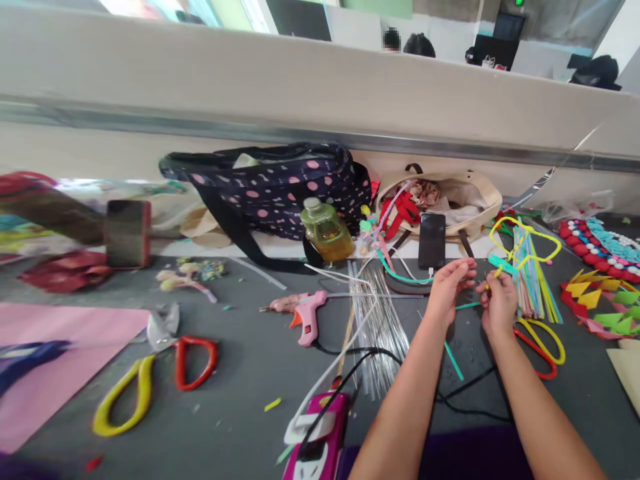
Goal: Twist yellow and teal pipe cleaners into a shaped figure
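Note:
Above the dark table, at the right, my two hands are close together. My right hand (pixel 500 300) pinches a yellow pipe cleaner (pixel 537 233), whose long loop bends up and away past the fingers. My left hand (pixel 451 285) has its fingers curled together just to the left; whatever is between them is too small to make out. Near the right fingertips shows a teal piece (pixel 501 263). A bundle of pastel pipe cleaners (pixel 533 280) lies beside the right hand. Red-and-yellow-handled scissors (pixel 555 343) rest by my right forearm, partly hidden.
A pink glue gun (pixel 307 317) and clear sticks (pixel 375 327) lie left of my arms. A phone (pixel 432 240), a bottle (pixel 327 230) and two bags stand behind. More scissors (pixel 197 363) lie left. Cables cross the table near a magenta device (pixel 320 440).

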`<state>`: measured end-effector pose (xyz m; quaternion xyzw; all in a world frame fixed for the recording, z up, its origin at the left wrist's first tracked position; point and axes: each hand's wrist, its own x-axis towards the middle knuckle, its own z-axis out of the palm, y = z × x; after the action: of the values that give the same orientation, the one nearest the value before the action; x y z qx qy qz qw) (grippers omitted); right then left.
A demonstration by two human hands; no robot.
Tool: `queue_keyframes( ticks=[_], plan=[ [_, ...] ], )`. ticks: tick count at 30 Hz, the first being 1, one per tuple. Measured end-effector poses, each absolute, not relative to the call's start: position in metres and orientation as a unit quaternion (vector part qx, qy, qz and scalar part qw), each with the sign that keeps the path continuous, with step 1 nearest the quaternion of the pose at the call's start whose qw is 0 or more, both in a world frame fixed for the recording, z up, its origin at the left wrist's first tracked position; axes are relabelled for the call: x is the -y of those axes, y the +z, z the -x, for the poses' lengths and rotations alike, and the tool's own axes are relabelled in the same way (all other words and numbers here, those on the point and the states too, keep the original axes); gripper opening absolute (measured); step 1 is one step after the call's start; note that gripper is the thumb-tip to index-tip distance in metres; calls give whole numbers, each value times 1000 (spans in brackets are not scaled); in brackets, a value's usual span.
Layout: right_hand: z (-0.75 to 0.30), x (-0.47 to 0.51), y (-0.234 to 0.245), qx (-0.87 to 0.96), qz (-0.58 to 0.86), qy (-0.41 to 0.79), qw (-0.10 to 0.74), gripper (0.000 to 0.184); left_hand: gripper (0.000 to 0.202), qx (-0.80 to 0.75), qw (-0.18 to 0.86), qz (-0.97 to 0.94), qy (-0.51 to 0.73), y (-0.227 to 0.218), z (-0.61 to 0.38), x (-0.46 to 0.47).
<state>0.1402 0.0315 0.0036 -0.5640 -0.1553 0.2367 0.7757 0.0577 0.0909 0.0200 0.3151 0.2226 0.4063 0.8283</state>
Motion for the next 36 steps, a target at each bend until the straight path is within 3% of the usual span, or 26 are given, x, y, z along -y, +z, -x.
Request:
queue_keyframes(
  ticks=[6, 18, 36],
  plan=[
    [-122, -24, 9, 248, 553, 295, 739, 22, 31, -244, 800, -307, 454, 26, -45, -101],
    [-121, -10, 4, 397, 538, 471, 575, 24, 32, -279, 747, -272, 539, 24, -23, -123],
    [-136, -12, -2, 483, 578, 402, 521, 24, 25, -328, 741, -215, 545, 29, -18, -126]
  ],
)
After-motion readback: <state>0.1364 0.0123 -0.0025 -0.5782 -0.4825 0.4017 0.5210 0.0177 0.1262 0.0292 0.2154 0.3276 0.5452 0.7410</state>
